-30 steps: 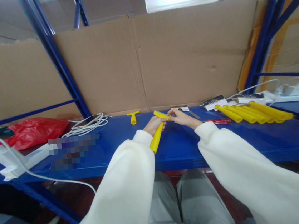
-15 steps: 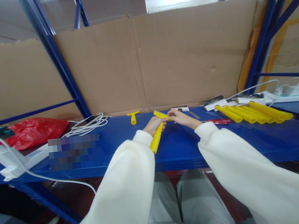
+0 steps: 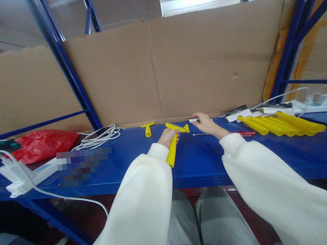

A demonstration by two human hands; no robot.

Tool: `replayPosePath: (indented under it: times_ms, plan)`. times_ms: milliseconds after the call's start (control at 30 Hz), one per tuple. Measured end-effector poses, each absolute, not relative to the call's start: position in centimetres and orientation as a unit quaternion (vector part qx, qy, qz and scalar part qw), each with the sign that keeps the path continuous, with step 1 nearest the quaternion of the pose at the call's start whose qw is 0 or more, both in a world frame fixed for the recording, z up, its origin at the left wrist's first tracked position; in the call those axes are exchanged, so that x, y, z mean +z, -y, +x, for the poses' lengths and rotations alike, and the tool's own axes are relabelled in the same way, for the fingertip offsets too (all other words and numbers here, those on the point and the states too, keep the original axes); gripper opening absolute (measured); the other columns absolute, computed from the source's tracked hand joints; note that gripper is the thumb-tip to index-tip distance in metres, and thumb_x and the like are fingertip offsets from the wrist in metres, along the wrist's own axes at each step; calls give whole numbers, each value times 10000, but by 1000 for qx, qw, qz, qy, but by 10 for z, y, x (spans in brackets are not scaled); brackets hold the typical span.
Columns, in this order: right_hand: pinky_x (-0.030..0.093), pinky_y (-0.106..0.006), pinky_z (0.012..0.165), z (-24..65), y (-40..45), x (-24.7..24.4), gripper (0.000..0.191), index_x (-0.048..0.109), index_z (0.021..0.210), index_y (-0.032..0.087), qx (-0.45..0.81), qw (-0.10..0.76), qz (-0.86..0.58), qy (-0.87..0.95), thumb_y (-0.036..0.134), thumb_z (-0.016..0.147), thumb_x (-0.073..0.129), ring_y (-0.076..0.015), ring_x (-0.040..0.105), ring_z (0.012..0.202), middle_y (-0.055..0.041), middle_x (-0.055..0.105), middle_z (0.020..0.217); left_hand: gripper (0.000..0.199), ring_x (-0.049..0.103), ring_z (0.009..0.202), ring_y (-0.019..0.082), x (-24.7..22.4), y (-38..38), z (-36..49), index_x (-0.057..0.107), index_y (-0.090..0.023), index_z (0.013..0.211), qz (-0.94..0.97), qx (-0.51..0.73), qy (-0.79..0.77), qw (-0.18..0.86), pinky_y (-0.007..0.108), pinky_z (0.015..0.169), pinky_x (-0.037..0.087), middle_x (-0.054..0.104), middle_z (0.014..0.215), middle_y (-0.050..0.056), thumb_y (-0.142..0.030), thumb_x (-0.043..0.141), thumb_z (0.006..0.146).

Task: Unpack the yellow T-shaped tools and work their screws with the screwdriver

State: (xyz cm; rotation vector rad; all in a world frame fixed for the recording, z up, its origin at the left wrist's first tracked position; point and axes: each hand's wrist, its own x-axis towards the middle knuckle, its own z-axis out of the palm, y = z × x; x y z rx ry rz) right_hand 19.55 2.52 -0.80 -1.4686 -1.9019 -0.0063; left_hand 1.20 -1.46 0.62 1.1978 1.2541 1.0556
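Left hand [image 3: 168, 137] grasps a yellow T-shaped tool [image 3: 172, 156], tube end toward six o'clock on the blue counter's [image 3: 138, 160] near side. At three o'clock from it, the right hand [image 3: 206, 124] bends over a white card [image 3: 193, 120]; whether gripped, one cannot tell. Another yellow piece [image 3: 148, 131] lies at ten o'clock.

Several tubes [image 3: 254, 125], one bag [image 3: 46, 143] (red).

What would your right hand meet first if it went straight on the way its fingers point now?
Most likely the small white card at the fingertips of the right hand; whether they touch it is unclear.
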Motion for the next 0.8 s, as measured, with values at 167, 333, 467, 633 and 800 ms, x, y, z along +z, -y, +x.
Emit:
replayPosePath:
  times_ms: [167, 333, 467, 633, 800]
  plan:
    - [434, -563, 970, 241, -12, 6, 291, 728, 1088, 214, -128, 266, -637, 712, 230, 888, 518, -359, 527, 1220, -158, 656, 1257, 265, 429, 386, 86, 7, 13, 8, 536, -138, 620, 488, 445, -555, 505, 215, 426, 354, 481, 472, -26, -32, 569, 861]
    - [477, -487, 900, 285, -6, 9, 221, 786, 907, 260, -59, 114, -716, 686, 336, 846, 589, -334, 624, 1068, -105, 742, 1021, 299, 419, 381, 81, 4, 11, 9, 527, -142, 602, 489, 439, -570, 493, 214, 415, 336, 474, 459, -31, -39, 551, 881]
    - [504, -357, 780, 312, -2, 6, 175, 770, 820, 228, 26, 83, -708, 701, 351, 807, 647, -259, 685, 851, -80, 752, 876, 221, 426, 382, 81, 3, 8, 8, 589, -122, 663, 488, 435, -581, 485, 210, 422, 346, 479, 462, -36, -42, 579, 869]
    - [500, -351, 707, 336, 3, 5, 250, 747, 741, 227, 91, 85, -684, 719, 465, 783, 681, -244, 667, 757, -65, 736, 778, 133, 432, 391, 84, 4, 7, 7, 644, -97, 733, 499, 431, -588, 468, 200, 428, 371, 476, 454, -40, -21, 607, 836]
    - [503, -394, 704, 344, 0, -1, 252, 752, 772, 239, 108, 72, -654, 745, 479, 699, 765, -262, 655, 754, -66, 731, 786, 166, 432, 395, 79, 5, 8, 8, 636, -83, 739, 495, 439, -585, 469, 198, 432, 383, 479, 460, -36, -17, 557, 869]
